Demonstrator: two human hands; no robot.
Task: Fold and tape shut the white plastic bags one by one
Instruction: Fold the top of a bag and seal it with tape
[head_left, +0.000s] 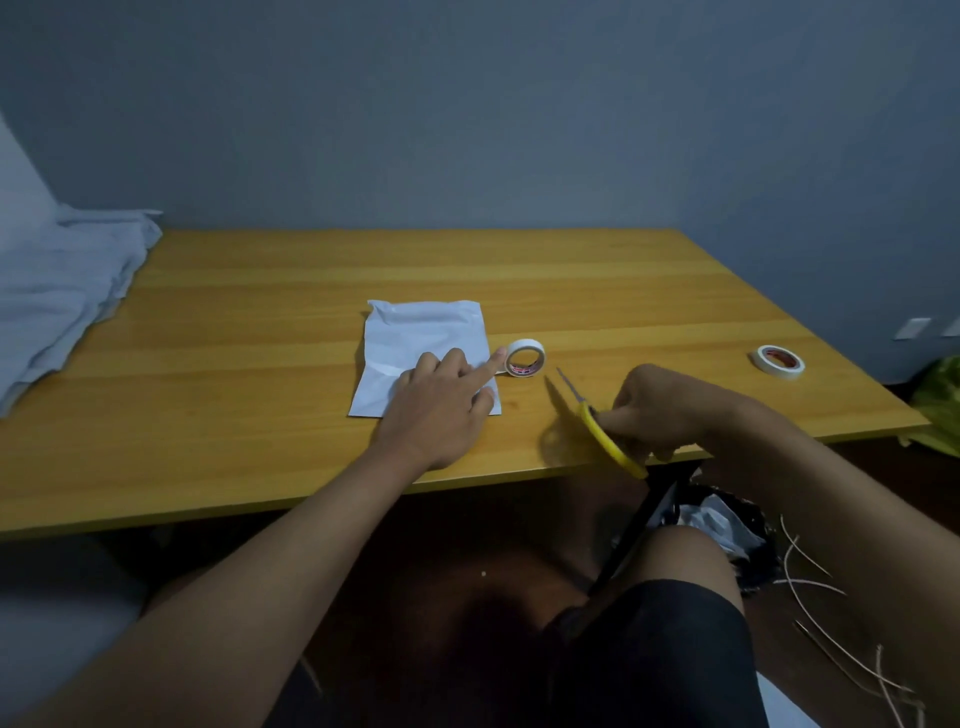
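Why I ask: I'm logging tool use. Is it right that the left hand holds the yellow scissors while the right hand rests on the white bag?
Not quite: the head view shows the hands swapped. The right hand holds the yellow scissors, while the left hand rests on the white bag.

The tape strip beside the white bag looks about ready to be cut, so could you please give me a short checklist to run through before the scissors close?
1. White bag lies flat on the table: ok.
2. Left hand rests on the bag, forefinger stretched toward the near tape roll: ok.
3. Right hand grips the yellow scissors, blades pointing at the roll: ok.
4. Strip drawn taut between bag and roll: cannot tell, too small and dim.
5. Forefinger clear of the blade path: cannot tell; it lies close to the roll.
6. Spare tape roll out of the way on the right: ok.
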